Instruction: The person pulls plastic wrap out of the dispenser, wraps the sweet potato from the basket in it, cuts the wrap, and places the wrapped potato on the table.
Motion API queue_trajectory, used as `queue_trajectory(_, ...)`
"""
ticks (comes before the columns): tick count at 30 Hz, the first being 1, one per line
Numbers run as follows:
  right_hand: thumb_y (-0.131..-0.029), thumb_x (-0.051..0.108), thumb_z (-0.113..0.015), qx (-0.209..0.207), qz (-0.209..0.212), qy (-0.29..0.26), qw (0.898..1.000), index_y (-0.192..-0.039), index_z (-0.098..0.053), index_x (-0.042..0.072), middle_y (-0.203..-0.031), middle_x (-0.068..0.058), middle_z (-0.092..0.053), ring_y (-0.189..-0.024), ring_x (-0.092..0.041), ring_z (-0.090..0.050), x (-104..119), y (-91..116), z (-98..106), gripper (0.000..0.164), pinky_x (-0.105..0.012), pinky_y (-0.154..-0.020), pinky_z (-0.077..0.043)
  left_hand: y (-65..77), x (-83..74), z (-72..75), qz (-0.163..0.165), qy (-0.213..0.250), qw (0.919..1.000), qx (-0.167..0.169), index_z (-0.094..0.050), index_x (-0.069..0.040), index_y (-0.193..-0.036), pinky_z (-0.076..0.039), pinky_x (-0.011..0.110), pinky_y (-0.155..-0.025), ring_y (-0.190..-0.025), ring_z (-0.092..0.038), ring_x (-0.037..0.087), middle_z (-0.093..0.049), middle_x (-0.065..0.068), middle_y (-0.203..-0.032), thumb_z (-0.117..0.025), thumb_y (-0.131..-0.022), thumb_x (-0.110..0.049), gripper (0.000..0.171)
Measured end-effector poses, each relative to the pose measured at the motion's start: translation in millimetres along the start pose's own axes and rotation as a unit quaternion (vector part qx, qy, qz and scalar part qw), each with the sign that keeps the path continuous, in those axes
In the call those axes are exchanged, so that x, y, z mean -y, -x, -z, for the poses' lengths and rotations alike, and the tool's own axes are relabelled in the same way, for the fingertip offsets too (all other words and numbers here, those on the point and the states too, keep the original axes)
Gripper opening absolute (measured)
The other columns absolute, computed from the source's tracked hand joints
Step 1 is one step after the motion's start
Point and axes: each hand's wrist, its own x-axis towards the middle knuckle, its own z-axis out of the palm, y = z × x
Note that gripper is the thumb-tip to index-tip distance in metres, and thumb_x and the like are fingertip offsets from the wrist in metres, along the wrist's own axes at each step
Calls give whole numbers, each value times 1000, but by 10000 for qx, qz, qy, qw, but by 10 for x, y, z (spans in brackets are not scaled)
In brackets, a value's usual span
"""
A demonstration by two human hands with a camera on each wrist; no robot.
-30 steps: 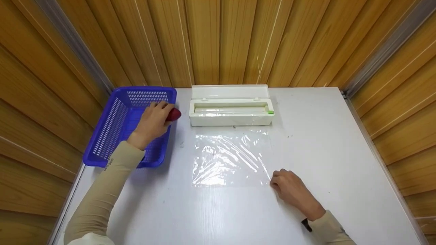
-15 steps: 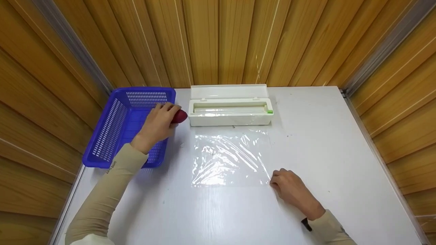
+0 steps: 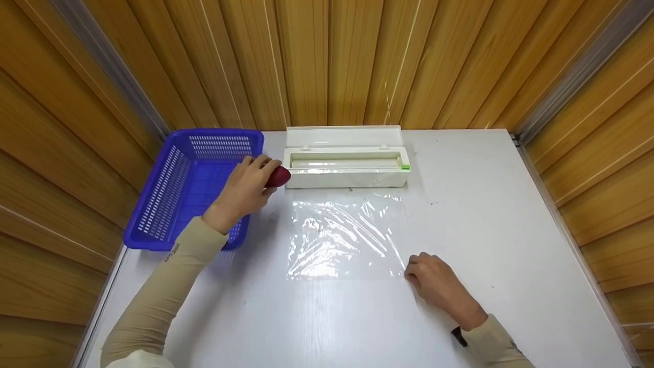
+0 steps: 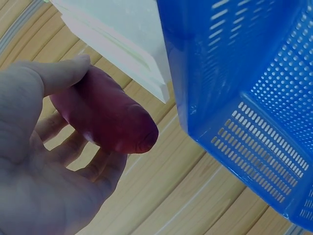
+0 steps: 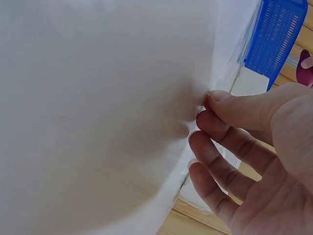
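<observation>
My left hand [image 3: 241,190] grips a dark red sweet potato [image 3: 279,177] just right of the blue basket, above the table. In the left wrist view, thumb and fingers lie round the sweet potato [image 4: 115,115], its rounded end sticking out. A clear sheet of cling film [image 3: 342,240] lies flat and slightly creased in front of its white dispenser box [image 3: 347,179]. At the film's near right corner, my right hand [image 3: 440,287] pinches the edge between thumb and index fingertip; the right wrist view shows this hand [image 5: 259,147] with its other fingers bent.
The blue perforated basket [image 3: 134,225] stands at the left of the white table [image 3: 490,220]. The dispenser's lid [image 3: 343,136] is raised at the back, near the wood-panelled wall [image 3: 352,61]. A green slider [image 3: 405,167] sits at the box's right end.
My left hand has carried the sweet potato rightward out over the basket's right rim, toward the left end of the dispenser. The right hand and the cling film have stayed put.
</observation>
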Motion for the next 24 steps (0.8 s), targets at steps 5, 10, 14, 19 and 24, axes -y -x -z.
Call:
queue_trajectory(5, -82, -6, -85, -64, 45, -18, 10000, -81, -81, 9, -84, 1, -72, -73, -17, -60, 0, 13, -5, 15, -28, -65, -47, -12, -45, -29, -136, -52, 9999, -92, -61, -5, -143, -56, 57, -98, -116, -61, 46, -67, 20, -135, -84, -91, -12, 57)
queue_trajectory(10, -82, -6, -85, -87, 61, -9, 9999, -81, -80, 9, -84, 2, -72, -73, -17, -59, 1, 19, -4, 16, -28, -66, -47, -27, -101, -58, -206, -58, 9997, -111, -62, -6, -143, -55, 57, -99, -116, -61, 45, -67, 20, -134, -84, -92, -13, 56)
queue_trajectory(14, -82, -6, -85, -34, -3, -6, 10000, -82, -81, 9, -85, 1, -73, -74, -17, -60, -1, 14, -6, 15, -28, -66, -47, -38, -154, -76, -214, 4, 9997, -69, -61, -6, -144, -55, 57, -100, -118, -60, 44, -67, 20, -135, -84, -92, -13, 57)
queue_trajectory(19, -83, -5, -85, -2, -7, -19, 10000, -82, -81, 8, -85, 1, -73, -74, -17, -60, -1, 7, -1, 14, -27, -65, -47, -44, -225, -99, -306, 39, 9995, -86, -61, -6, -143, -55, 56, -100, -118, -60, 44, -67, 20, -134, -84, -91, -12, 57)
queue_trajectory(24, -81, -6, -85, -73, 45, 5, 10000, -81, -81, 9, -83, 3, -71, -73, -16, -59, -9, 13, -13, 16, -27, -65, -46, -53, -289, -132, -469, 7, 9987, -175, -61, -4, -139, -56, 55, -97, -115, -62, 44, -68, 20, -130, -86, -89, -12, 56)
